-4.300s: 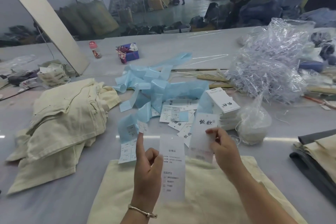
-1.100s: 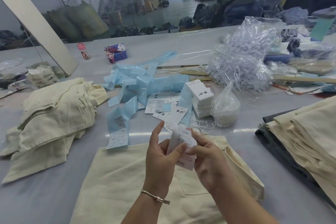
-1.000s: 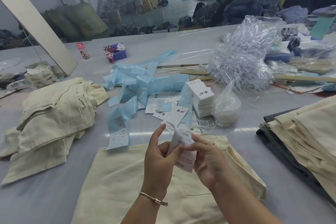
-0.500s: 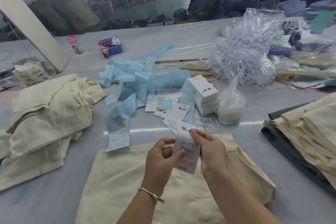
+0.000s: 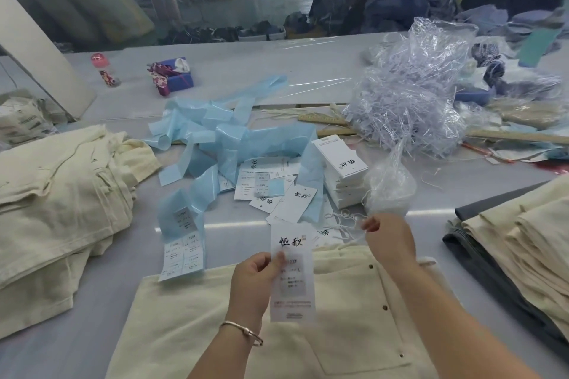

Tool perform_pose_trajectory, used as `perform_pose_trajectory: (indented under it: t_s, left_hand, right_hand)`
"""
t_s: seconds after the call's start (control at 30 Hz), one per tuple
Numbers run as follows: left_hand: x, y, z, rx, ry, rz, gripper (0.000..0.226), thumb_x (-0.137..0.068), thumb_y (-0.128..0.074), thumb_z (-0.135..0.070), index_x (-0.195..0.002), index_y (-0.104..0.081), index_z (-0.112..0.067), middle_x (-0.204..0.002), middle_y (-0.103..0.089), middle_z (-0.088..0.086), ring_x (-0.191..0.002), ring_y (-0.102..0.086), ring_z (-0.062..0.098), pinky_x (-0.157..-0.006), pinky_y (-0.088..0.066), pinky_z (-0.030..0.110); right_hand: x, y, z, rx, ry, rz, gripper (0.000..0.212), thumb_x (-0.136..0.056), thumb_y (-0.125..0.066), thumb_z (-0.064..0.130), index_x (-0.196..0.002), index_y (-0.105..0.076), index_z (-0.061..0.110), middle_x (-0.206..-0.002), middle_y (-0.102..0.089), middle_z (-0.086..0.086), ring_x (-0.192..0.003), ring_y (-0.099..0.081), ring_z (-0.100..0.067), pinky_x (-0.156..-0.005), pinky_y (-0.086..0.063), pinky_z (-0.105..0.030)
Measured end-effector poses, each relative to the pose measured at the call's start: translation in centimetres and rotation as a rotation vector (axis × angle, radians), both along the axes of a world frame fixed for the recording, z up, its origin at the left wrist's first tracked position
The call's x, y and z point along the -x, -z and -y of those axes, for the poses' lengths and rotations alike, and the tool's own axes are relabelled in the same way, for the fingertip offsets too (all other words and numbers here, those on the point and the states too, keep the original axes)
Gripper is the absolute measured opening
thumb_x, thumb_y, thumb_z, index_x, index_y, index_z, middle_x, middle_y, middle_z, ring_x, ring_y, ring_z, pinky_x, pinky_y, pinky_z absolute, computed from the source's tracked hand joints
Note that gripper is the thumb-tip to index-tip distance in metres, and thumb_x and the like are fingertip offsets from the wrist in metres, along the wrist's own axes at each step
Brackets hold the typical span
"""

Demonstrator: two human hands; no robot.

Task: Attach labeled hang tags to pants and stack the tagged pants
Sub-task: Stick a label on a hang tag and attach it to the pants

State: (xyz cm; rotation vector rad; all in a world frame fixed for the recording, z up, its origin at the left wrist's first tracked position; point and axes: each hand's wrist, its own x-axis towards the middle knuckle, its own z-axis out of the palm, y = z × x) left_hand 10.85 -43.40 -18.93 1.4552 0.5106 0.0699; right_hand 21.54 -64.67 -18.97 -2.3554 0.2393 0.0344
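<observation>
Cream pants (image 5: 338, 332) lie flat on the table right in front of me. My left hand (image 5: 255, 277) pinches a white hang tag (image 5: 292, 274) upright above them, with a printed label stuck on its lower half. My right hand (image 5: 388, 240) is off to the right of the tag, its fingers pinching a thin white string (image 5: 341, 221) from the loose strings by the bag. A stack of blank hang tags (image 5: 341, 172) stands behind, and loose tags (image 5: 286, 200) lie scattered beside it.
A heap of cream pants (image 5: 61, 194) lies at left. Folded cream and dark pants (image 5: 523, 243) are stacked at right. Blue label backing strips (image 5: 221, 144), label sheets (image 5: 181, 252), a small clear bag of strings (image 5: 391, 188), a large clear plastic heap (image 5: 412, 101) and wooden rulers (image 5: 326, 120) cover the middle.
My right hand has let go of the tag and moved right to the strings. My left hand now holds the labelled tag alone, upright.
</observation>
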Motion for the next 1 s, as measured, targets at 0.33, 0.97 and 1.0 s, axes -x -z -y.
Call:
perform_pose_trajectory:
  t_s: [0.33, 0.97, 1.0]
  left_hand:
    - [-0.5, 0.5, -0.7, 0.034, -0.002, -0.019, 0.03, -0.085, -0.069, -0.022, -0.056, -0.066, -0.015, -0.063, -0.066, 0.003, -0.05, -0.055, 0.005, -0.047, -0.039, 0.011]
    - [1.7, -1.7, 2.6, 0.027, 0.134, -0.03, 0.034, -0.063, -0.073, -0.01, -0.096, -0.067, -0.016, -0.087, -0.075, 0.01, -0.069, -0.069, 0.022, -0.057, -0.054, 0.029]
    - [2.1, -1.9, 3.0, 0.036, 0.144, -0.028, 0.025, -0.07, -0.075, -0.009, -0.093, -0.07, -0.017, -0.086, -0.074, 0.011, -0.068, -0.068, 0.024, -0.057, -0.054, 0.032]
  right_hand:
    - [-4.4, 4.2, -0.2, 0.331, -0.17, -0.198, 0.02, -0.083, -0.054, 0.011, -0.078, -0.061, 0.029, -0.09, -0.064, 0.006, -0.087, -0.06, -0.017, -0.066, -0.042, -0.024]
    - [1.6, 1.5, 3.4, -1.15, 0.154, -0.477, 0.004, -0.088, -0.057, -0.011, -0.089, -0.06, -0.011, -0.075, -0.072, -0.021, -0.057, -0.07, -0.019, -0.047, -0.055, -0.021]
    - [2.1, 1.2, 3.7, -1.174, 0.167, -0.497, 0.004, -0.087, -0.057, -0.011, -0.088, -0.061, -0.011, -0.076, -0.071, -0.023, -0.057, -0.07, -0.021, -0.047, -0.055, -0.022]
